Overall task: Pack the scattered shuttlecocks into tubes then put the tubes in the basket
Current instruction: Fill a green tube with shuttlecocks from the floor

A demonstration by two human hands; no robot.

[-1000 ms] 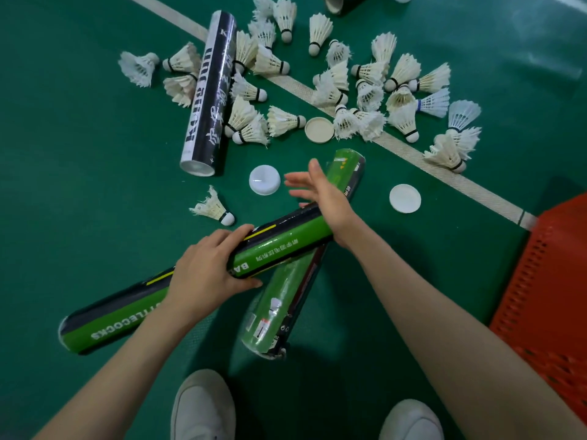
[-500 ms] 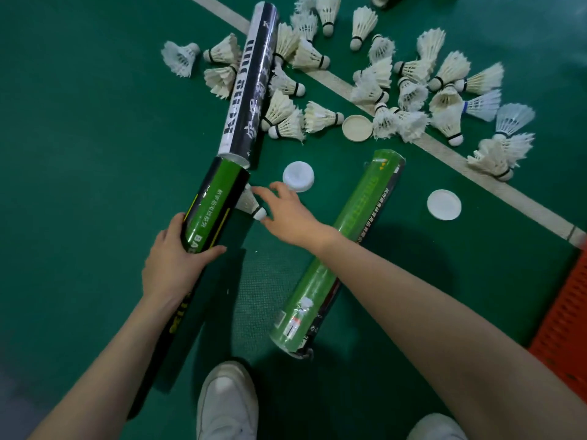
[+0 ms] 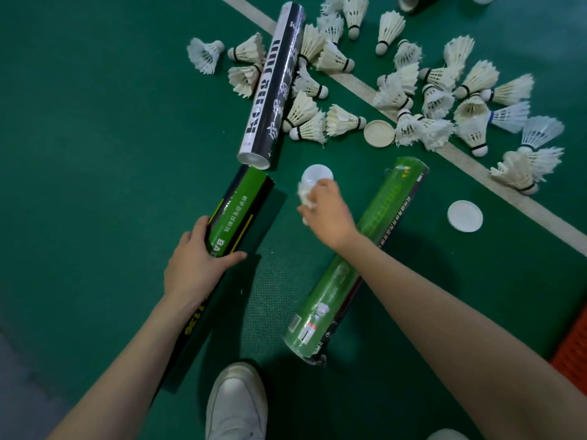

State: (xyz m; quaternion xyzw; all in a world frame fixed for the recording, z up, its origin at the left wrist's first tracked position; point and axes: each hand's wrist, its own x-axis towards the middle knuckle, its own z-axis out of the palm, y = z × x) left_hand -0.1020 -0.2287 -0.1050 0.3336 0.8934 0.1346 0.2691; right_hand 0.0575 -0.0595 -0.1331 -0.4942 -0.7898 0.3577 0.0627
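My left hand (image 3: pixel 198 265) grips a green-and-black tube (image 3: pixel 238 208) around its middle, its open end pointing away from me. My right hand (image 3: pixel 327 214) holds a white shuttlecock (image 3: pixel 304 195), lifted just right of that tube's mouth. A second green tube (image 3: pixel 355 258) lies on the floor under my right forearm. A black-and-white tube (image 3: pixel 271 87) lies further out. Several white shuttlecocks (image 3: pixel 413 87) are scattered across the floor beyond the tubes.
White round lids lie on the green floor: one (image 3: pixel 317 174) by my right hand, one (image 3: pixel 464 215) to the right, a cream one (image 3: pixel 379 134) among the shuttlecocks. The orange basket (image 3: pixel 571 354) shows at the right edge. My white shoes (image 3: pixel 236 404) are below.
My left hand swung the green-and-black tube round so that it points away. My right hand reached to the lone shuttlecock on the floor and picked it up.
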